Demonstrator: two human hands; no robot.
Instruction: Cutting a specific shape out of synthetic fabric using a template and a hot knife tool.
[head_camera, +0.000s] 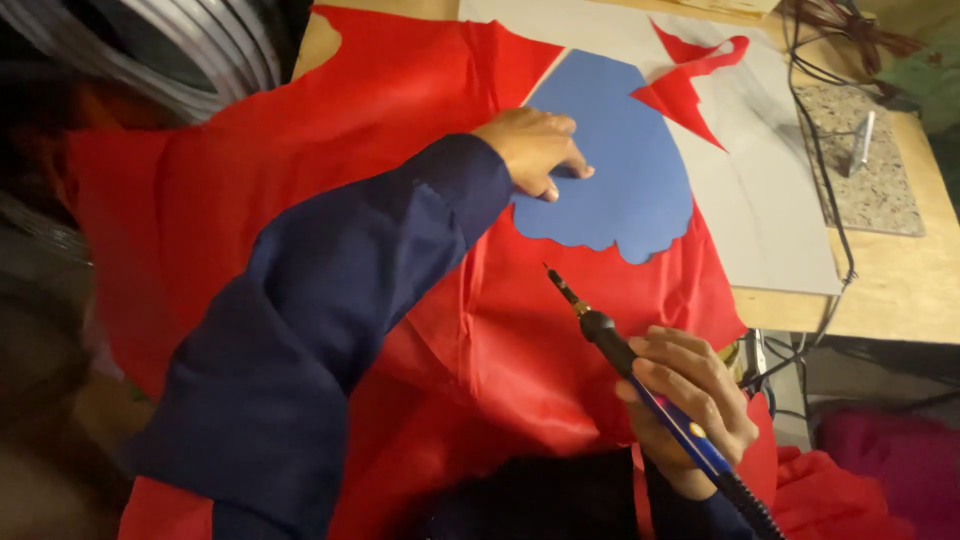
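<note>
My left hand (535, 150) rests flat, fingers together, on the left edge of a blue paper template (625, 165) with a scalloped lower edge. The template lies on a large sheet of red fabric (400, 90) spread over the table. My right hand (690, 395) grips a pen-shaped hot cutting tool (610, 340) with a black and blue body and a thin metal tip. The tip points up-left and hovers just below the template's scalloped edge, apart from it. A dark blue sleeve covers my left arm.
A grey board (770, 190) lies under the fabric on the wooden table (900, 290). A cut red scrap (690, 85) sits on it. A speckled stone tile (865, 160) with a small metal tool is at right. Black cables (830, 170) trail over the table edge.
</note>
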